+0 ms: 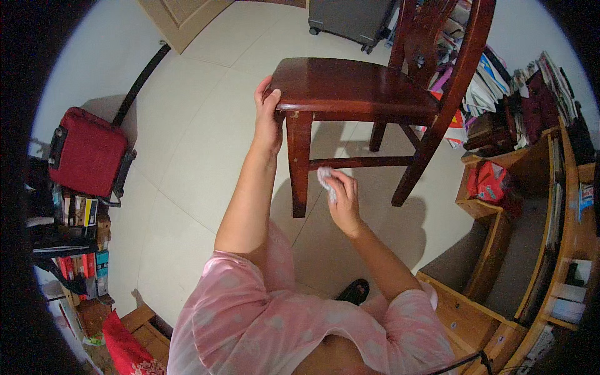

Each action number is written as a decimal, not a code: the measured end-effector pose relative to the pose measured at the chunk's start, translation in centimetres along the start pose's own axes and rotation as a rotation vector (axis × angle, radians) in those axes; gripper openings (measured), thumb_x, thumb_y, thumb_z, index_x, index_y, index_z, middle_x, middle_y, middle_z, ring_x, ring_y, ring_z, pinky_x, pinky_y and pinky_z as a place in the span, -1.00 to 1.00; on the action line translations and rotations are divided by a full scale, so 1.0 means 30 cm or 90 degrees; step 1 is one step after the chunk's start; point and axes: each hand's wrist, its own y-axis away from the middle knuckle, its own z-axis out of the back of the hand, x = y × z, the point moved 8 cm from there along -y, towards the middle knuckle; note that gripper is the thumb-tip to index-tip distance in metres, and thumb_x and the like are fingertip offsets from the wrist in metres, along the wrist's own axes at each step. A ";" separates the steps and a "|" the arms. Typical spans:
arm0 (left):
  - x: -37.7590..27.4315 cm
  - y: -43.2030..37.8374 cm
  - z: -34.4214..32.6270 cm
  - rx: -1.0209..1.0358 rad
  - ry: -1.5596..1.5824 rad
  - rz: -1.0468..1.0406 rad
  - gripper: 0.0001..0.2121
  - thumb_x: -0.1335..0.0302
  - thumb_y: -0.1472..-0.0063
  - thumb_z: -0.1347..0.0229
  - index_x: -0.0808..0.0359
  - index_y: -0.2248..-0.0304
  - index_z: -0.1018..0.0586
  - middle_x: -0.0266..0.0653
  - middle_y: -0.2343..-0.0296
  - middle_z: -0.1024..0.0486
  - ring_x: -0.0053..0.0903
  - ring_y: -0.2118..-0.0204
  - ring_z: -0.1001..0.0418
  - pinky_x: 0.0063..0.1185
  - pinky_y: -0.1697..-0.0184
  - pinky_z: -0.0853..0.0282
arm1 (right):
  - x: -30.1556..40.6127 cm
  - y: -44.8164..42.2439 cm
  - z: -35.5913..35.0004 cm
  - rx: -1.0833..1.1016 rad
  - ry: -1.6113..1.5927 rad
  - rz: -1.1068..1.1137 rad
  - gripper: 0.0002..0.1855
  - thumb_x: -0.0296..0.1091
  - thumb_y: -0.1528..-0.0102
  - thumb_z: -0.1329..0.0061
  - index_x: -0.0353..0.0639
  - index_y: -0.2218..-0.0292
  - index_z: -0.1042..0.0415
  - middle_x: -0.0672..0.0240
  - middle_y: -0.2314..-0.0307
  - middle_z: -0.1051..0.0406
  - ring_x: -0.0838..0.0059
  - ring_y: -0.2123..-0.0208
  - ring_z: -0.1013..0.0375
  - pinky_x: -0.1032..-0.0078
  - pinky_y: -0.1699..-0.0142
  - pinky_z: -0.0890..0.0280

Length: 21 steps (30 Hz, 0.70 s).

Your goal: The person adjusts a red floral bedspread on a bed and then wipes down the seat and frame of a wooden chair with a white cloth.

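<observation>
A dark red-brown wooden chair (347,86) stands on the tiled floor in front of me, its backrest to the right. My left hand (268,115) grips the front left corner of the seat, thumb on top, just above a leg (299,164). Between my right fingers is a crumpled white cloth or tissue (324,178), slightly blurred. My right hand (344,199) is near the chair's lower side rail (361,162); whether the cloth touches the rail I cannot tell.
Left, a red suitcase (89,152) sits by shelves of boxes and books. A grey suitcase (349,21) stands behind the chair. Piled papers (487,86) and a wooden desk unit (487,262) line the right. Below is a black slipper (355,291).
</observation>
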 end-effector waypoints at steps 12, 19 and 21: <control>-0.020 0.038 -0.023 0.001 -0.003 0.005 -0.43 0.18 -0.07 0.05 0.22 -0.03 -0.09 -0.15 0.10 -0.21 -0.38 0.05 -0.19 -0.42 0.02 -0.13 | 0.030 -0.136 -0.014 0.022 0.154 0.041 -0.56 -0.56 0.18 0.11 -0.11 0.17 -0.33 0.37 0.17 -0.27 0.31 0.12 -0.16 0.35 0.04 -0.04; -0.030 0.042 -0.042 0.030 -0.040 -0.001 -0.39 0.14 -0.07 0.04 0.24 -0.04 -0.07 -0.16 0.04 -0.15 -0.36 0.00 -0.14 -0.42 -0.01 -0.08 | -0.251 -0.024 0.177 -0.111 0.339 -0.037 -0.52 -0.60 0.21 0.08 -0.06 0.17 -0.32 0.42 0.19 -0.27 0.32 0.13 -0.17 0.35 0.02 -0.04; -0.034 0.047 -0.039 0.024 -0.067 -0.003 -0.37 0.10 -0.07 0.05 0.21 -0.06 -0.06 -0.17 0.02 -0.12 -0.35 -0.02 -0.12 -0.40 -0.02 -0.04 | -0.287 -0.007 0.243 -0.120 0.374 -0.050 -0.57 -0.56 0.19 0.10 -0.05 0.19 -0.34 0.40 0.21 -0.30 0.29 0.15 -0.20 0.32 0.05 -0.07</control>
